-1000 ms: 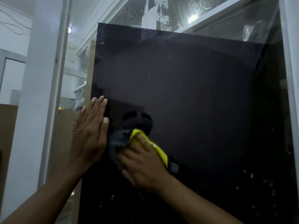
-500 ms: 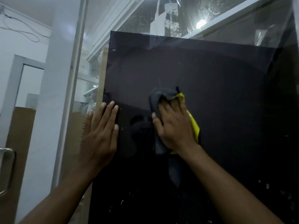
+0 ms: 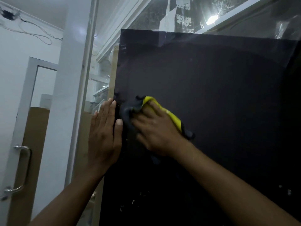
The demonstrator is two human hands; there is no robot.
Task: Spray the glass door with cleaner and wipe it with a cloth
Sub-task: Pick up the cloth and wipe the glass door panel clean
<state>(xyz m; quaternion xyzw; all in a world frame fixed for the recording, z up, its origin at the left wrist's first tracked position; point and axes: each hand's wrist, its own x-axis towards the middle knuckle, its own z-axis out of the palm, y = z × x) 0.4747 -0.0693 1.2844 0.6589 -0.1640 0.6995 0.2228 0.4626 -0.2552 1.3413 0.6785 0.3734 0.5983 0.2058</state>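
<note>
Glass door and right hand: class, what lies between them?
In the head view, the yellow-and-grey cloth lies between the right hand and the glass door, bunched under the hand and pressed against the dark pane.

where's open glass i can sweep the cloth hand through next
Wide bare glass door lies above and right of the right hand, up to its top edge. Lower right is free too, dotted with white specks. Crowded: the left edge, where the left hand lies flat beside the cloth.

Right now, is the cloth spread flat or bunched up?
Bunched: the cloth is crumpled under the right hand, yellow and grey folds sticking out.
</note>
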